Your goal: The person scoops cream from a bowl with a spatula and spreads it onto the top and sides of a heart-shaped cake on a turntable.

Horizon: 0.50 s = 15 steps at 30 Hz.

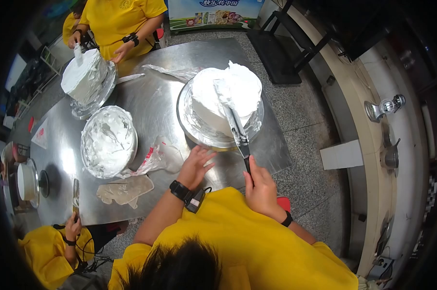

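Note:
A cake point(209, 113) covered in white cream stands on a round metal turntable point(183, 118) in front of me. Its top carries a raised, uneven heap of cream. My right hand point(261, 186) grips the black handle of a cream-smeared icing spatula point(237, 129), whose blade reaches up onto the cake's top. My left hand point(195, 166) is open, fingers spread, near the turntable's front edge. A crumpled clear plastic bag point(165, 155) with red print lies left of that hand.
A bowl of white cream point(108, 140) and a beige cloth point(126, 190) are on the steel table point(155, 99) to the left. Across it, a person in yellow works on another cake point(85, 75). Lower left, a co-worker's hand point(72, 227) holds a spatula near a third cake point(26, 181).

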Motion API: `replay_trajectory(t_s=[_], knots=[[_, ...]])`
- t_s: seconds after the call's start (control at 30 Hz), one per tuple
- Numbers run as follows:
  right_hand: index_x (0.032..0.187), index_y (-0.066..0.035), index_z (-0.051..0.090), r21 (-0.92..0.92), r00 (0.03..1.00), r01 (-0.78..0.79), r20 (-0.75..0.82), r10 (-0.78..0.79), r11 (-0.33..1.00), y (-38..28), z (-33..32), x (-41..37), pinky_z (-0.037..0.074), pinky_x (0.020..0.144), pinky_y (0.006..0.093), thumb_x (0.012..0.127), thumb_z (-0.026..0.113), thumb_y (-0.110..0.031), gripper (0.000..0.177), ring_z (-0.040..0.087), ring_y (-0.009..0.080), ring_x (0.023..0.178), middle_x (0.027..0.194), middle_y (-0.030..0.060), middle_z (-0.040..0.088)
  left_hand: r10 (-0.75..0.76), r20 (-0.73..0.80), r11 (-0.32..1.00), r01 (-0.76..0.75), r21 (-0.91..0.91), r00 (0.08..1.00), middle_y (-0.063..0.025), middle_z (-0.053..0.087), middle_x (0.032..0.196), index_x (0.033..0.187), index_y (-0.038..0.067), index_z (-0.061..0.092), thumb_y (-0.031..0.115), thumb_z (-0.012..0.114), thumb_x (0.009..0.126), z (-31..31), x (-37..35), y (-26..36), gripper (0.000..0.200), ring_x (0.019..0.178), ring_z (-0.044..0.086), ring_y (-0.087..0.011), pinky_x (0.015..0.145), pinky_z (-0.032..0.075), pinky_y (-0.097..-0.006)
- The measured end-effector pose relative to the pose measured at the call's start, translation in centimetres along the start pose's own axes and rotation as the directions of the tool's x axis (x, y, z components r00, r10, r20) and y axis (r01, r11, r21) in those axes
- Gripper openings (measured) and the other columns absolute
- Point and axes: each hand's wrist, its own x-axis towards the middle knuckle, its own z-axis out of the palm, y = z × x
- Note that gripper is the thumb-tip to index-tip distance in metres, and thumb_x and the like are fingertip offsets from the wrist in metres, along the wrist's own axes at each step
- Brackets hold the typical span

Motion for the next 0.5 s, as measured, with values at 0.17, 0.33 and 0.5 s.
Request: replay_trajectory(t_s=[0.17,0.33,0.5], knots=[[0.125,0.001,0.050,0.000,1.000,0.006,0.007,-0.006,1.000,-0.5,0.5,0.4,0.049,0.055,0.0368,0.083,0.061,-0.009,0.044,0.060,0.0294,0.065,0.083,0.0152,0.059,0.018,0.015,0.999,-0.018,-0.032,1.000,-0.0066,0.042,0.122,0.131,0.009,0.030,0.018,0.054,0.087,-0.8,0.1,-0.1,0.050,0.124,0.040,-0.0270,0.098,0.035,-0.0440],[0.125,0.002,0.050,0.193,0.999,0.047,0.015,-0.051,0.980,-1.1,0.2,1.1,0.048,0.061,0.0377,0.083,0.060,-0.007,0.043,0.059,0.0325,0.069,0.083,0.0172,0.059,-0.049,0.102,0.999,0.048,0.006,0.994,-0.0142,0.029,0.139,0.142,0.005,0.012,0.018,0.053,0.089,-1.1,-0.3,-0.1,0.069,0.127,0.037,-0.0277,0.098,0.035,-0.0419],[0.123,0.003,0.050,0.154,0.996,0.029,-0.091,-0.015,0.988,-0.3,-0.2,2.5,0.047,0.063,0.0364,0.083,0.058,-0.002,0.041,0.058,0.0319,0.069,0.082,0.0188,0.059,-0.025,0.109,0.999,0.022,0.030,0.994,-0.0140,0.029,0.140,0.143,0.006,0.012,0.021,0.054,0.089,-1.2,-0.9,0.4,0.070,0.127,0.037,-0.0269,0.098,0.035,-0.0417]])
